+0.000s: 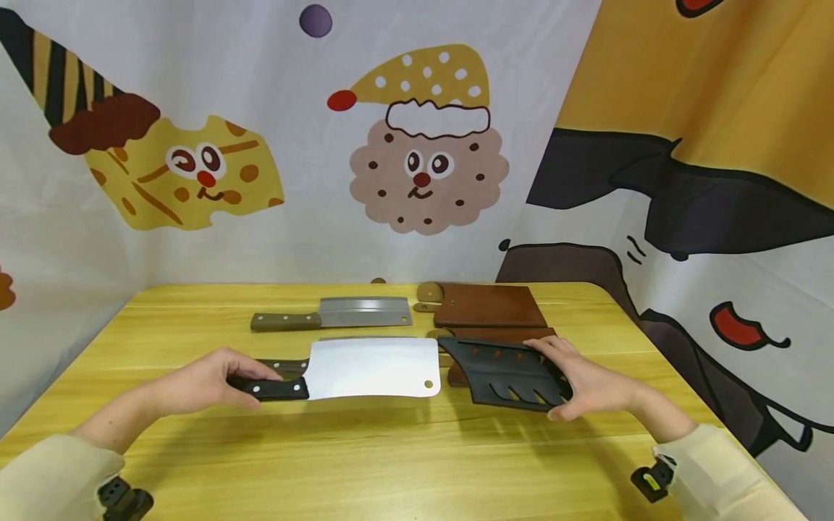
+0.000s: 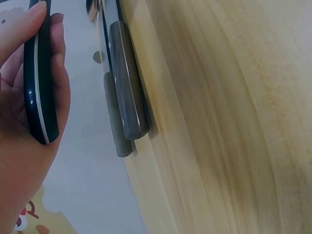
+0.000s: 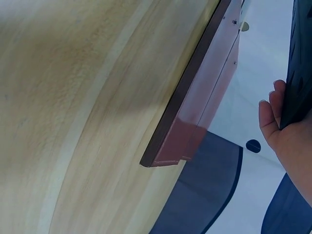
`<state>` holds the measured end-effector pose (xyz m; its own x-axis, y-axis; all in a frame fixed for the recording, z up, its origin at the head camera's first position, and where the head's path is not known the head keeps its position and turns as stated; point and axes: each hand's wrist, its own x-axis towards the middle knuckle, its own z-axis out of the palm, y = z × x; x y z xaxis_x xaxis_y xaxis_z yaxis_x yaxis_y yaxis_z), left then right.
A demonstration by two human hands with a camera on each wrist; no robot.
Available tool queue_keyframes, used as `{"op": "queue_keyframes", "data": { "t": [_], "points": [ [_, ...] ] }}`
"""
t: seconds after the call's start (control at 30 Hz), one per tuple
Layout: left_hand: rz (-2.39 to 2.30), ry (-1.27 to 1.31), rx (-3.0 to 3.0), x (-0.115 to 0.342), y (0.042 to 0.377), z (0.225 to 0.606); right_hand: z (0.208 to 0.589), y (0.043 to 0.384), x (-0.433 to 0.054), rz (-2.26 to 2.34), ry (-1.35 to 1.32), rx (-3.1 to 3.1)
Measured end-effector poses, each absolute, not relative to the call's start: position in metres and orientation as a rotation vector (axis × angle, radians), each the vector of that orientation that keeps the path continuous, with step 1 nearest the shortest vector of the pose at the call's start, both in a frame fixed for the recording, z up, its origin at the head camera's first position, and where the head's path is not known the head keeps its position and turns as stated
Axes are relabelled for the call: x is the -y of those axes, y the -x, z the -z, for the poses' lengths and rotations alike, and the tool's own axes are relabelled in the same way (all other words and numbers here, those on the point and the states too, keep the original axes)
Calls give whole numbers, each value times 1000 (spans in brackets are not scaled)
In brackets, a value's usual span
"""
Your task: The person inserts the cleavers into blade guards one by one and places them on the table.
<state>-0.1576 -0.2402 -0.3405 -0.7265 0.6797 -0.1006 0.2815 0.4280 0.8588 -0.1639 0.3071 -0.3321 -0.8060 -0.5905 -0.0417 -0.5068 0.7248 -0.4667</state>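
My left hand [image 1: 205, 380] grips the black riveted handle of a cleaver [image 1: 374, 369], its broad blade pointing right. In the left wrist view the black handle [image 2: 40, 78] lies between thumb and fingers, above table height. My right hand [image 1: 602, 383] holds a black knife sheath [image 1: 508, 373] by its right end, thumb below and fingers on top. The sheath has slots along its lower part. The blade's far end is right by the sheath's left corner, outside it. In the right wrist view the fingers curl at the black sheath [image 3: 298, 68].
Behind the held cleaver lies a second knife [image 1: 287, 365], its blade mostly hidden. Farther back is a cleaver with a brown handle [image 1: 287, 322]. Two brown leather sheaths lie back right, one [image 1: 489, 305] behind the other [image 1: 459, 376]. A printed curtain [image 1: 313, 217] hangs behind the wooden table [image 1: 391, 463].
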Motion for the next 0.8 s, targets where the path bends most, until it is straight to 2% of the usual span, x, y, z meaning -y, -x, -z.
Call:
{"op": "queue_keyframes", "data": {
  "t": [0.8],
  "points": [
    [-1295, -928, -2150, 235, 158, 348, 337, 163, -306, 612, 877, -2753]
  ]
}}
